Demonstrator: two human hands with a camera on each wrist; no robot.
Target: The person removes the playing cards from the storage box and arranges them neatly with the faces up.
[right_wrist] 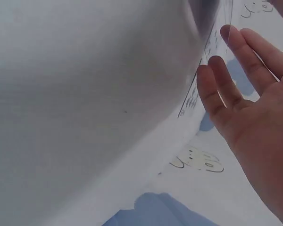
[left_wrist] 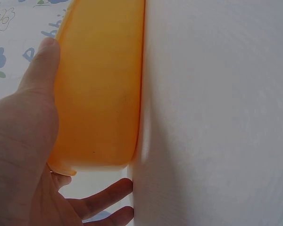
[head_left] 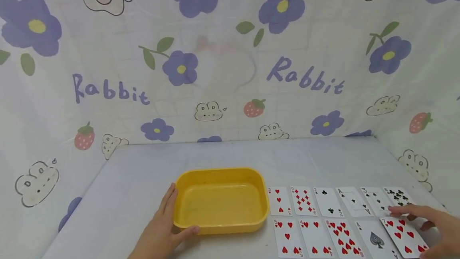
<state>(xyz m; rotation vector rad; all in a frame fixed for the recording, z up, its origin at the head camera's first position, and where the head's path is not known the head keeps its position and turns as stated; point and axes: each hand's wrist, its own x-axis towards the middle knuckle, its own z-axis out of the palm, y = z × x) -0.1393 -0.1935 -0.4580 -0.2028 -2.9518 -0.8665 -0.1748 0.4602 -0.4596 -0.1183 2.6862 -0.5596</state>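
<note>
My left hand rests around the near left corner of an empty yellow plastic tray. In the left wrist view, its thumb lies along the rim and the other fingers stretch out past the corner. At the far right, my right hand holds a seven of hearts, thumb by the near right corner and fingers by the far edge. That card slants and overlaps the ace of spades. Just beyond the fingers lies a six of clubs, partly covered by them.
Two rows of face-up playing cards run right of the tray, among them a three of hearts close to its wall and a five of hearts. A white cover spreads over the table. Behind hangs a patterned curtain.
</note>
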